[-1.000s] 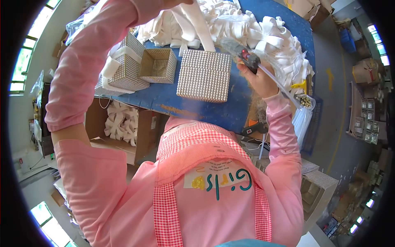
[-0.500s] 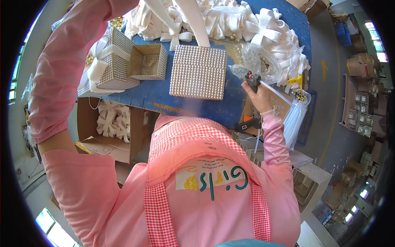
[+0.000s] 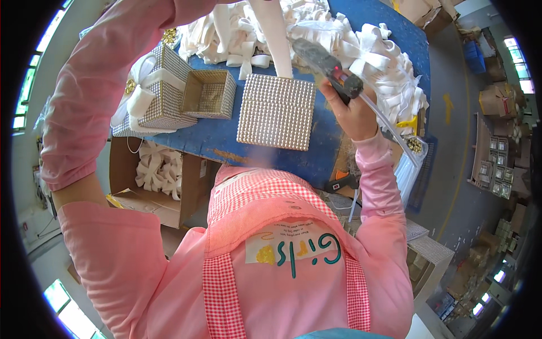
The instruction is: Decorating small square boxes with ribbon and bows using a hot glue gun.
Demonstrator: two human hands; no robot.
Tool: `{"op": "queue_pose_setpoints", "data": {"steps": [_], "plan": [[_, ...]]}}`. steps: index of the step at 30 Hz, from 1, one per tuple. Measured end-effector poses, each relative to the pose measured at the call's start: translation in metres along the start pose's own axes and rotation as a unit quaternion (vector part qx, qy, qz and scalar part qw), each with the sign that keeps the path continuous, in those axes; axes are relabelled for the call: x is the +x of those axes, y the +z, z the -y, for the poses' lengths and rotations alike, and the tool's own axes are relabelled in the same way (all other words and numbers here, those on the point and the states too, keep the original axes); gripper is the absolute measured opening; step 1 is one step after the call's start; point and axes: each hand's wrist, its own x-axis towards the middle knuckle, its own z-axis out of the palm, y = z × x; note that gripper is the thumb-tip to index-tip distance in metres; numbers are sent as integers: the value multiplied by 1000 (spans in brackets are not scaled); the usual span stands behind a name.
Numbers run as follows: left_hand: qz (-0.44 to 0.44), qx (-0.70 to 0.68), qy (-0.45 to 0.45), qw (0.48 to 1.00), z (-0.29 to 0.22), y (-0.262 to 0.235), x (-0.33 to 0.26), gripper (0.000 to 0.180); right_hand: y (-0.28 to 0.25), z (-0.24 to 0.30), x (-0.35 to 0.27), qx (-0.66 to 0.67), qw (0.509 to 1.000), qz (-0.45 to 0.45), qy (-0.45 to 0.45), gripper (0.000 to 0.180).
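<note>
My right hand [image 3: 357, 116] is closed around a dark hot glue gun [image 3: 319, 59], its nozzle pointing away to the upper left, with a long whitish glue stick [image 3: 384, 116] trailing from its back. A square box covered in silvery pearl-like beads [image 3: 275, 113] sits on the table in front of me. From the top edge a white ribbon [image 3: 271, 37] runs down to the box's far side. My left arm reaches over the left side to the top edge. Only part of my left hand [image 3: 206, 7] shows there, beside the ribbon; its fingers are cut off.
An open beaded box [image 3: 209, 93] and a ribbon-tied beaded box [image 3: 164, 99] stand at left on the blue table [image 3: 226, 138]. White bows [image 3: 324, 37] pile at the back. A cardboard carton [image 3: 189, 192] below holds more bows. Another glue gun [image 3: 343, 183] lies near the front edge.
My right hand has raised the glue gun up and to the left, toward the ribbon. My left arm has shifted slightly right. The beaded box appears a little lower in view.
</note>
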Motion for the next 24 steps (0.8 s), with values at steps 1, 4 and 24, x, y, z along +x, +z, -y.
{"op": "queue_pose_setpoints", "data": {"steps": [1, 4, 24], "plan": [[-6, -1, 4, 1000, 0, 1, 0, 9, 1, 2, 7, -15, 1000, 4, -22, 25], [-7, -3, -4, 1000, -2, -2, 0, 8, 3, 8, 20, -6, 999, 4, -33, 27], [-9, -8, -12, 1000, 3, 0, 0, 7, 28, -31, 9, -116, 992, 47, 0, 29]]}}
